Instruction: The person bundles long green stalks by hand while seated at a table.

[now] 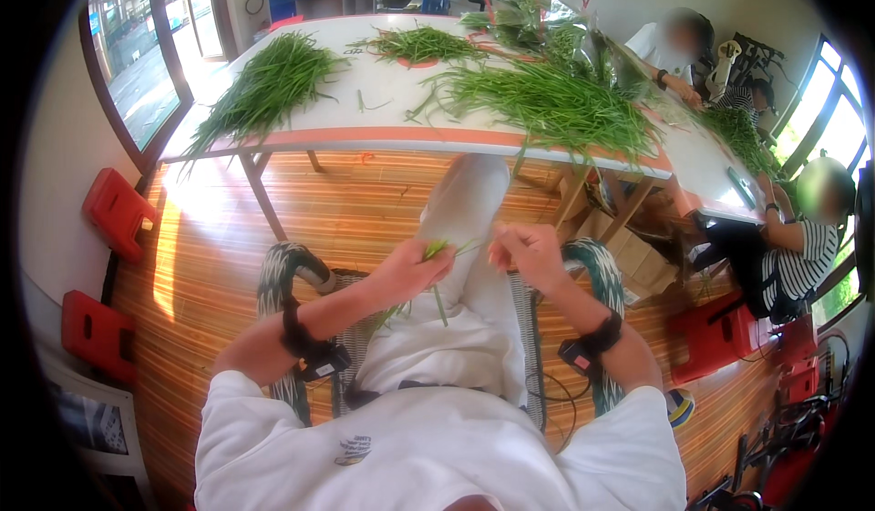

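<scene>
My left hand (415,267) is closed around a few thin green stalks (440,301), held above my lap. They look like leafy greens, and their ends stick out above and below the fist. Close by on the right, my right hand (531,252) is raised with its fingers curled and pinched together near the tips of the stalks. Whatever sits between those fingertips is too small to make out. Both hands are over my light trousers (467,201), on the near side of the table.
A white table (365,123) with an orange edge carries a left pile of greens (273,82), a smaller pile (424,44), a wide right pile (556,105) and bagged bundles (583,51). Other people work at the right. Red stools (118,210) line the left wall; cardboard boxes (638,256) stand underneath.
</scene>
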Available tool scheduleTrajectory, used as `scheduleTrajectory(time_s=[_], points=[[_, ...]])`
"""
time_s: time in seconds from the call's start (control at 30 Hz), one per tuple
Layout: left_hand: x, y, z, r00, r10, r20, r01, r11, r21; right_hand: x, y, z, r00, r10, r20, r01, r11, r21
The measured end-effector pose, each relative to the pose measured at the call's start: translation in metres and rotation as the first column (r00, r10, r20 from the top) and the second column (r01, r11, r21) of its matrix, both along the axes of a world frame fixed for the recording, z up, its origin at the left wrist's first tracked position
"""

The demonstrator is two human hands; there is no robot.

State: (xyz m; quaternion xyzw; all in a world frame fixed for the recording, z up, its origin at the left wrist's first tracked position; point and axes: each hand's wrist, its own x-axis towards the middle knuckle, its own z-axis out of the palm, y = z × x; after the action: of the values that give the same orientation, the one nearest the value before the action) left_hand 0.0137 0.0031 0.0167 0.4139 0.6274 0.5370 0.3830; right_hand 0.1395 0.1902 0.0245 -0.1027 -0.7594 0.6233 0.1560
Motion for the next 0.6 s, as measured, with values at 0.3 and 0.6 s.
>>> scheduleTrajectory(time_s=[0.3, 0.6], points=[[-0.002, 0.0, 0.0, 0.999, 0.036, -0.008, -0.036, 0.999, -0.013, -0.002, 0.006, 0.0, 0.997, 0.049, -0.058, -0.047, 0.998, 0.031], [-0.007, -0.002, 0.009, 0.996, 0.09, 0.023, -0.089, 0.995, -0.054, 0.001, 0.01, 0.003, 0.994, 0.102, -0.037, -0.1, 0.994, 0.05]])
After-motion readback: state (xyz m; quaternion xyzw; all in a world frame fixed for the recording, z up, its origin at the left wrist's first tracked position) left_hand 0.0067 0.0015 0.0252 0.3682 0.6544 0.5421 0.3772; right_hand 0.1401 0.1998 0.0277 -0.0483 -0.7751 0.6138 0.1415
